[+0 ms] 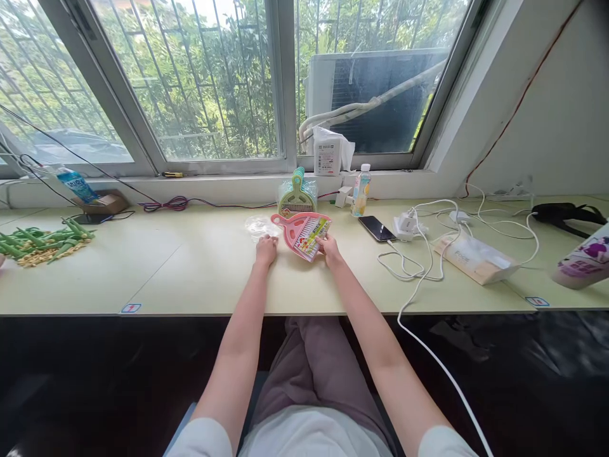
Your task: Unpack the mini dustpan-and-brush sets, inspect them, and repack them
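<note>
A pink dustpan (290, 233) with a small brush set in it lies tilted over the table in front of me. A colourful paper label (311, 236) covers part of the brush's pale bristles. My right hand (328, 249) grips the set at its right edge, fingers closed round it. To the left, my left hand (266, 250) rests low on the table with curled fingers, at the near edge of a crumpled clear plastic bag (261, 226). Behind the pink set stands a green dustpan and brush set (297, 193) in clear wrapping.
A phone (375, 228), a drink bottle (361, 190), white chargers with tangled cables (406, 223) and a tissue pack (476, 257) are on the right. Green stalks (45, 242) lie far left, with part of another person's hand at the edge. A tissue box (328, 155) stands on the sill.
</note>
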Available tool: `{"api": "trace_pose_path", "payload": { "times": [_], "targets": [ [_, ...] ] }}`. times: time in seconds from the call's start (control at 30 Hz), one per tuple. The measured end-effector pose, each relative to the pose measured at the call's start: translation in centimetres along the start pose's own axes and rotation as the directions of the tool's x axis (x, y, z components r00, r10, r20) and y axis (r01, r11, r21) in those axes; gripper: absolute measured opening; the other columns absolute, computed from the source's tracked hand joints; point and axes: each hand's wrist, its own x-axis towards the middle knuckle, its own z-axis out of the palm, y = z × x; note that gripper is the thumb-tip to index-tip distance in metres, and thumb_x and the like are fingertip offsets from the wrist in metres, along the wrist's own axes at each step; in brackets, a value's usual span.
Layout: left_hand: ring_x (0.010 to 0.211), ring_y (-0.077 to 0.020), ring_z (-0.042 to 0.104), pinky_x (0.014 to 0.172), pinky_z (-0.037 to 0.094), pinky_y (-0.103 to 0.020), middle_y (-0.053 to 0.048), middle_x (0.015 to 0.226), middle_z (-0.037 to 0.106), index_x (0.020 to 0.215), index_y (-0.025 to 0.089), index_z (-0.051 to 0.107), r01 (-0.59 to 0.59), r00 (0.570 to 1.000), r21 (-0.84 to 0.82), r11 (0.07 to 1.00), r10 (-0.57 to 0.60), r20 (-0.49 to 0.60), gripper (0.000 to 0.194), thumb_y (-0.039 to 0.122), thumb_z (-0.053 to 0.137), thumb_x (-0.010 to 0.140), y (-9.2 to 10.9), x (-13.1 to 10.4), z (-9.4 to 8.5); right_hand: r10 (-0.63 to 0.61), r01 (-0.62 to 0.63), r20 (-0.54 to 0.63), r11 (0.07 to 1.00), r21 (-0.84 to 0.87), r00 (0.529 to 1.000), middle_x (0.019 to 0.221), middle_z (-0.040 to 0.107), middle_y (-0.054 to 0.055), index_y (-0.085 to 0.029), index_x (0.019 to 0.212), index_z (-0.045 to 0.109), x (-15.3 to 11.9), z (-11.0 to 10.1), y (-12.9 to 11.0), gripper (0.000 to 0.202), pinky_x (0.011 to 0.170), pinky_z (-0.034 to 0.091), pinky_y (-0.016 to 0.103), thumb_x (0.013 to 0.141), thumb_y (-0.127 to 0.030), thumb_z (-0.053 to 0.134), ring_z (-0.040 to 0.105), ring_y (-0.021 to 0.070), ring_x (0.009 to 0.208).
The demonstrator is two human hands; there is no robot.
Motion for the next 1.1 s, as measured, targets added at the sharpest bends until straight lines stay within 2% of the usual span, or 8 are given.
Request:
{"api": "trace_pose_path", "payload": {
  "times": [0.1, 0.3, 0.43, 0.57, 0.7, 0.87, 0.97, 1.1],
  "targets": [
    [0.107, -0.0310, 0.056, 0.103, 0.033, -0.047, -0.012, 0.094, 0.063, 0.091, 0.021, 0.061, -0.049, 0.999, 0.074, 0.996, 0.051, -0.018, 0.023, 0.010, 0.051, 0.075, 0.4, -0.2, -0.2, 0.009, -0.009, -0.026, 1.000, 0.005, 1.000, 0.092, 0.071, 0.002, -0.019, 0.094, 0.059, -0.2, -0.2, -0.1, 0.020, 0.067, 0.057, 0.028, 0.077, -0.011, 0.061, 0.068, 0.0135, 0.069],
    [0.103, -0.0333, 0.058, 0.097, 0.036, -0.048, -0.015, 0.094, 0.063, 0.127, 0.016, 0.046, 0.045, 0.990, 0.119, 0.992, -0.029, -0.138, 0.046, 0.014, 0.046, 0.081, 1.0, -0.6, -0.4, 0.040, -0.038, -0.076, 0.999, 0.036, 0.996, 0.090, 0.072, 0.002, -0.018, 0.094, 0.060, -0.6, -0.2, -0.5, 0.018, 0.070, 0.058, 0.028, 0.079, -0.009, 0.057, 0.068, 0.0132, 0.067],
    [0.122, -0.0344, 0.044, 0.107, 0.024, -0.053, -0.015, 0.121, 0.056, 0.121, 0.025, 0.055, -0.071, 0.996, 0.122, 0.990, 0.078, -0.050, 0.047, 0.015, 0.055, 0.076, 0.6, -0.7, 0.1, 0.036, -0.033, -0.080, 0.999, 0.039, 0.996, 0.091, 0.072, 0.003, -0.018, 0.092, 0.061, -0.6, -0.1, -0.5, 0.016, 0.071, 0.058, 0.031, 0.079, -0.008, 0.058, 0.068, 0.0137, 0.067],
    [0.119, -0.0306, 0.048, 0.112, 0.012, -0.055, -0.009, 0.108, 0.062, 0.089, 0.027, 0.065, -0.079, 0.996, 0.037, 0.996, 0.077, 0.051, 0.024, 0.012, 0.054, 0.074, 0.1, -0.6, 0.6, 0.034, -0.033, -0.084, 0.999, 0.013, 0.996, 0.088, 0.072, 0.003, -0.018, 0.090, 0.061, -0.6, 0.0, -0.4, 0.016, 0.075, 0.058, 0.032, 0.078, -0.008, 0.060, 0.069, 0.0150, 0.072],
    [0.113, -0.0288, 0.054, 0.113, 0.003, -0.056, -0.010, 0.100, 0.063, 0.084, 0.024, 0.061, -0.031, 0.999, 0.071, 0.997, 0.032, -0.022, 0.018, 0.013, 0.047, 0.080, 0.3, -0.6, 0.6, 0.052, -0.052, -0.096, 0.999, 0.002, 0.994, 0.082, 0.072, 0.003, -0.016, 0.088, 0.061, -0.5, 0.1, -0.3, 0.017, 0.078, 0.058, 0.034, 0.077, -0.003, 0.059, 0.069, 0.0165, 0.076],
    [0.121, -0.0339, 0.047, 0.111, -0.005, -0.060, -0.017, 0.106, 0.061, 0.100, 0.018, 0.057, 0.039, 0.989, 0.091, 0.995, -0.025, -0.149, 0.021, 0.016, 0.051, 0.079, 0.7, -0.8, 0.4, 0.078, -0.083, -0.111, 0.996, -0.044, 0.991, 0.076, 0.071, 0.004, -0.014, 0.086, 0.062, -0.3, 0.1, -0.2, 0.018, 0.077, 0.059, 0.035, 0.075, -0.001, 0.061, 0.069, 0.0178, 0.075],
    [0.122, -0.0327, 0.046, 0.111, 0.001, -0.060, -0.017, 0.105, 0.061, 0.105, 0.017, 0.055, 0.088, 0.981, 0.106, 0.990, -0.068, -0.180, 0.032, 0.005, 0.047, 0.076, 0.7, -0.8, 0.1, 0.086, -0.091, -0.084, 0.994, -0.062, 0.993, 0.076, 0.072, 0.004, -0.013, 0.089, 0.063, -0.2, 0.0, -0.1, 0.018, 0.076, 0.059, 0.037, 0.075, -0.002, 0.062, 0.069, 0.0190, 0.074],
    [0.116, -0.0296, 0.051, 0.107, 0.024, -0.053, -0.016, 0.101, 0.061, 0.100, 0.018, 0.056, 0.139, 0.980, 0.152, 0.979, -0.114, -0.162, 0.035, -0.002, 0.040, 0.077, 0.7, -0.8, -0.5, 0.086, -0.090, -0.075, 0.995, -0.051, 0.993, 0.079, 0.072, 0.005, -0.013, 0.089, 0.064, -0.1, -0.1, 0.0, 0.018, 0.077, 0.059, 0.037, 0.075, -0.002, 0.061, 0.070, 0.0191, 0.074]
  ]
}}
